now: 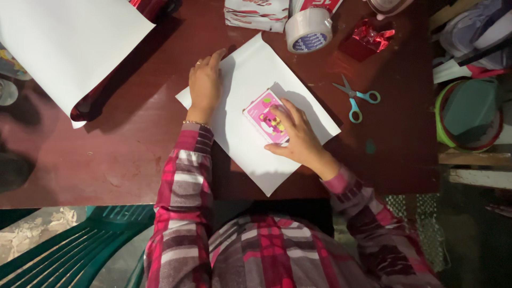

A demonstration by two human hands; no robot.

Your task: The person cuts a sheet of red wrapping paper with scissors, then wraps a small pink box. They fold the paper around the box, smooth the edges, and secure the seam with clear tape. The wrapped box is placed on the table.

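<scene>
You are working under dim, warm overhead light that is brightening the white paper (pixel 256 106), casting soft shadows across the worktop (pixel 133 144) while the corners are darkening.

Pink box (pixel 265 116) mid-sheet; red-white packet (pixel 256 14) beyond.

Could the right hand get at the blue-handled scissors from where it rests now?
Probably yes. The right hand lies on the pink box on the white sheet; the scissors lie on bare table to its right, nothing between them.

Pink box (pixel 265 116) half under right hand (pixel 298 136).
</scene>
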